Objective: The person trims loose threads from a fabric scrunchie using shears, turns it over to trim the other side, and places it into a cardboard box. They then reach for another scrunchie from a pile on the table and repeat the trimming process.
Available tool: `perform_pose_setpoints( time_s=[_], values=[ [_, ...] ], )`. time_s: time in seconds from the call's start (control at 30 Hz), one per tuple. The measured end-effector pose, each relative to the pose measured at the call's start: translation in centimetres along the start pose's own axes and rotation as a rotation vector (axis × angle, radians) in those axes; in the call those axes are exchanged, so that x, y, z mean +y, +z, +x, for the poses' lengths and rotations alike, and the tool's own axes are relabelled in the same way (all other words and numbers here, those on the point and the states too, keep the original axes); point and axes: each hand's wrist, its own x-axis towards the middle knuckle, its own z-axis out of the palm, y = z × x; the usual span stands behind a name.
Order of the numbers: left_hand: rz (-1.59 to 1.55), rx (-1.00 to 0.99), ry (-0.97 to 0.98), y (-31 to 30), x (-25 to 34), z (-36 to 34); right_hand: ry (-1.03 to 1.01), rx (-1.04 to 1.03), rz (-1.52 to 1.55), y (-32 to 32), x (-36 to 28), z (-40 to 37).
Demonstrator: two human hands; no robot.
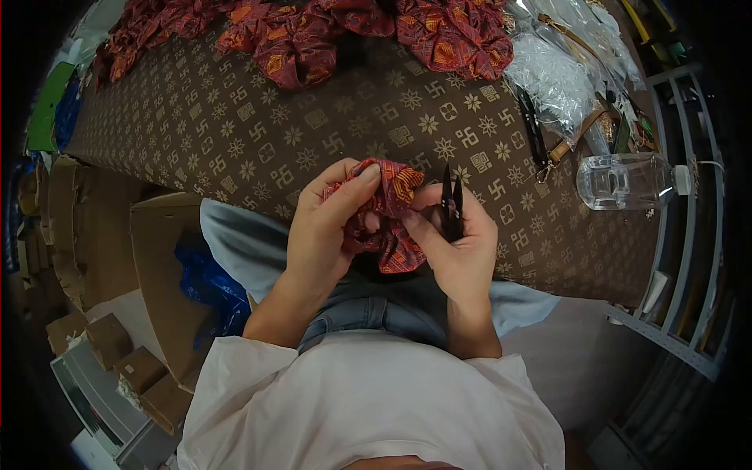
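Note:
A red and orange patterned fabric scrunchie (399, 254) is gathered between my two hands above my lap, at the near edge of the table. My left hand (325, 215) is closed on its left side, the thumb pressed on top of the cloth. With thumb and fingertips my right hand (462, 243) pinches the scrunchie's right side. Black thread snips (452, 205) are also tucked in that right hand, their blades pointing away from me and slightly apart. The fingers beneath the cloth are partly hidden.
More red patterned scrunchies (294, 59) lie heaped along the far side of the brown patterned tablecloth (313, 117). At the right are clear plastic bags (552, 78), straps with metal clasps (560, 153) and a clear bottle (627, 182) on its side. A cardboard box (160, 274) stands at the left.

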Motion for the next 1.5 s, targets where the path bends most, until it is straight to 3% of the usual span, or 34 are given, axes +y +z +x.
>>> perform_pose_setpoints(
  time_s=[0.07,0.17,0.23,0.27,0.33,0.5,0.57,0.6,0.73,0.8,0.93,0.97,1.03,1.17,1.23,1.27,1.33,1.47,1.5],
  values=[
    [-0.015,-0.022,-0.037,0.1,0.4,-0.2,0.036,0.019,-0.016,-0.4,0.0,0.1],
    [0.082,-0.008,-0.03,0.5,0.6,-0.5,-0.236,0.119,0.099,-0.6,0.6,0.2],
    [0.273,0.021,0.165,0.7,-0.4,-0.5,-0.268,0.109,0.076,-0.3,-0.1,0.0],
    [0.272,0.019,0.166,0.6,-0.9,-0.4,-0.305,0.102,0.055,-0.3,-0.3,0.0],
    [0.5,0.01,0.443,0.5,-1.6,-0.4,-0.313,0.142,0.081,-0.7,-0.1,0.1],
    [0.491,0.045,0.424,0.7,-1.9,-0.6,-0.313,0.171,-0.008,-0.4,-0.6,-0.6],
    [0.471,0.052,0.406,0.8,-2.1,-0.5,-0.338,0.238,-0.226,0.6,-0.4,-1.4],
    [0.496,0.089,0.423,0.8,-2.3,-0.5,-0.499,0.284,-0.34,0.8,0.3,-1.3],
    [0.625,0.128,0.525,0.4,-2.3,-0.2,-0.529,0.374,-0.346,1.2,0.6,-2.0],
    [0.53,0.103,0.427,0.8,-1.8,-0.3,-0.378,0.186,-0.298,1.4,0.2,-1.8],
    [0.157,0.007,0.135,-0.1,-1.5,0.1,-0.27,0.132,-0.091,1.4,0.4,-1.1],
    [0.158,0.007,0.136,0.0,-1.4,0.0,-0.27,0.132,-0.09,1.3,0.6,-1.1],
    [0.106,0.004,0.058,0.4,-1.1,-0.2,-0.087,0.016,0.038,0.7,1.1,-1.0],
    [0.106,-0.055,0.026,0.3,0.1,-0.6,-0.162,-0.039,0.092,0.4,1.6,-0.7],
    [0.095,-0.295,-0.043,-0.4,0.7,-0.3,-0.013,-0.131,0.431,0.2,0.9,-0.6],
    [0.094,-0.297,-0.044,-0.5,0.7,-0.1,-0.014,-0.129,0.429,-0.2,0.6,-0.6],
    [0.135,-0.341,-0.025,-0.7,0.3,0.4,0.318,-0.271,0.883,-1.0,0.0,-0.5],
    [0.195,-0.428,0.152,-0.3,0.2,0.3,0.446,-0.271,1.038,-1.6,0.4,-0.5],
    [0.456,-0.441,0.328,-0.2,0.3,0.1,0.374,-0.228,0.929,-1.5,0.0,-0.4]
  ],
)
